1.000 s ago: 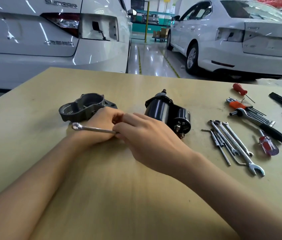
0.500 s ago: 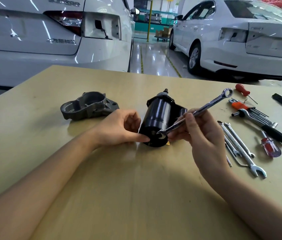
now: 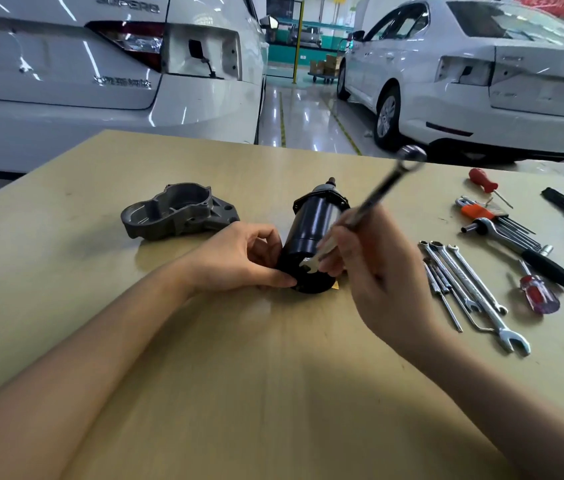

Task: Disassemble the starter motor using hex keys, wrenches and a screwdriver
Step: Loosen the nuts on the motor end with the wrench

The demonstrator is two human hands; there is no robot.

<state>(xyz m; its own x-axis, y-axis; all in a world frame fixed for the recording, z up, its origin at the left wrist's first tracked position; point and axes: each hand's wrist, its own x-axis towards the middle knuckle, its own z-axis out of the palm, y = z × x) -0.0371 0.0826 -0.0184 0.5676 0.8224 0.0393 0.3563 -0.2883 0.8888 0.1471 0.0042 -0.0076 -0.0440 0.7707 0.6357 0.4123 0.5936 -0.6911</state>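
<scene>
On the table (image 3: 107,306), the black starter motor (image 3: 311,233) lies mid-scene, its near end steadied by the left hand (image 3: 242,258), fingers curled against it. The right hand (image 3: 374,268) grips a combination wrench (image 3: 370,202), open end at that near face. Judged step: loosening an end fastener; next, seat the wrench squarely and turn.

Wooden table (image 3: 204,393), two white cars (image 3: 66,81) (image 3: 498,81), cart with cardboard boxes (image 3: 325,69)

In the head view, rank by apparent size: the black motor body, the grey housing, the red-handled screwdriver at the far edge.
1. Grey housing and black motor body: alike in extent, and the hands hide part of the motor, so no ranking between them.
2. Red-handled screwdriver, clearly smallest, though farthest from the camera.
</scene>
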